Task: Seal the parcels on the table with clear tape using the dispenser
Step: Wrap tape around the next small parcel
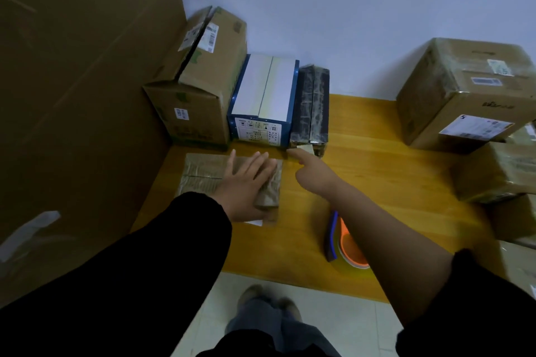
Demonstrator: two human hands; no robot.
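Observation:
A flat brown parcel wrapped in clear tape lies on the wooden table. My left hand rests flat on its right half with the fingers spread. My right hand reaches toward the near corner of a dark taped parcel. Its fingertips are at a small pale flap there, and the back of the hand hides the grip. The tape dispenser, blue with an orange roll core, lies on the table under my right forearm, with no hand on it.
A tall cardboard panel walls off the left side. At the back stand a brown carton and a blue and white box. Stacked brown boxes fill the right side. The table's near edge borders tiled floor.

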